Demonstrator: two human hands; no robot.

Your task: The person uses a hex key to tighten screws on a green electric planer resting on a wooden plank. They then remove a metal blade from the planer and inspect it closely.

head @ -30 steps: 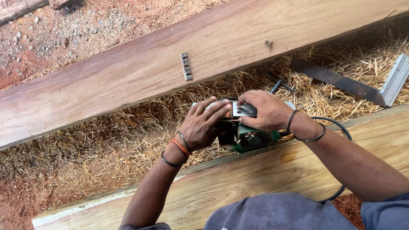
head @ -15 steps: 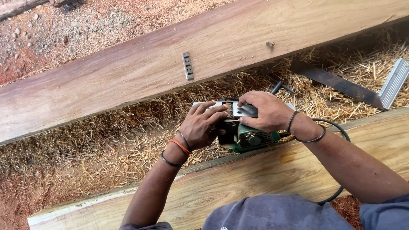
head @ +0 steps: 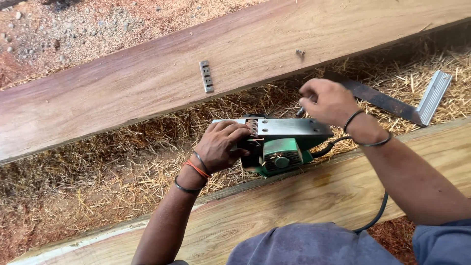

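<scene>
Between two planks on straw, left hand (head: 223, 145) grips the upturned green planer (head: 279, 145) (blade plate (head: 207, 76) already off), right hand (head: 327, 100) pinching something small, unclear what.

The electric planer (head: 279, 147) has a green plastic body and a smooth, matt grey metal sole. The far plank (head: 147, 73) is smooth reddish wood; dry, rough straw-like shavings (head: 122, 162) lie between.

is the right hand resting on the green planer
No, the right hand is lifted clear above the green planer; only the left hand grips it.
</scene>
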